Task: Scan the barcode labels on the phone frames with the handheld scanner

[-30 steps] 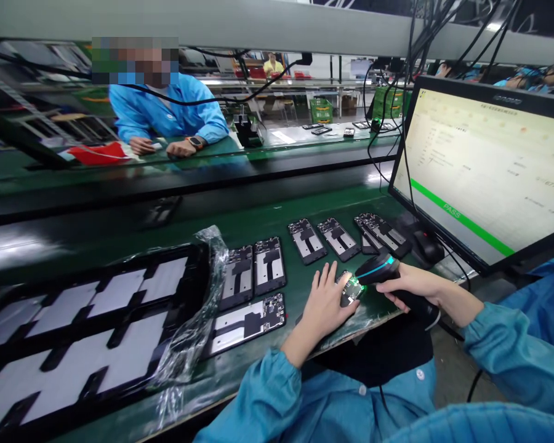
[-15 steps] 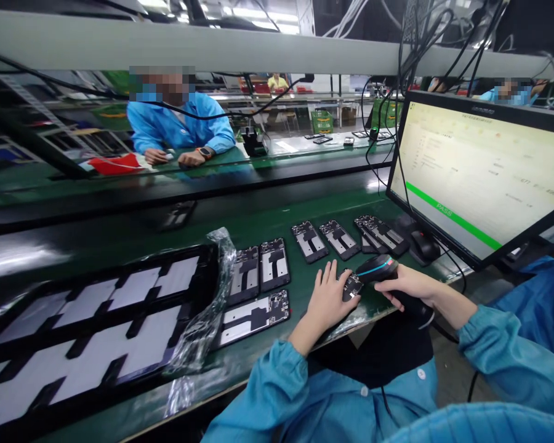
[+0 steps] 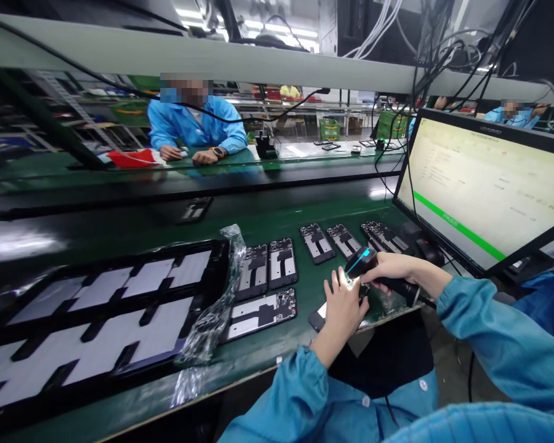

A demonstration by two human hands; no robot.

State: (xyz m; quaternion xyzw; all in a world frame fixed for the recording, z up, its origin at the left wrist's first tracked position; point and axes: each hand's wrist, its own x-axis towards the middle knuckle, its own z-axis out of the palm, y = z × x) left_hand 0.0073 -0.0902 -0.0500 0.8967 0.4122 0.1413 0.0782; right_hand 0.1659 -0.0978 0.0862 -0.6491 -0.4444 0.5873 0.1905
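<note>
Green mat on the table [image 3: 268,212], phone frames laid out in rows. Left hand [image 3: 344,307] lies flat, fingers spread, pinning one phone frame [image 3: 317,315] at the near edge of the table; only its near end shows from under the palm. Right hand [image 3: 390,269] is closed around the handle of a black scanner [image 3: 362,261], nose tipped down onto the frame's far end, where a bright spot of light falls just past the left fingertips.

Judgement: keep the frame pressed flat, fingers clear of the lit patch, scanner steady and close.

Monitor [image 3: 484,184] at right shows a green bar. More frames [image 3: 268,267] and a black tray [image 3: 96,307] lie to the left.
</note>
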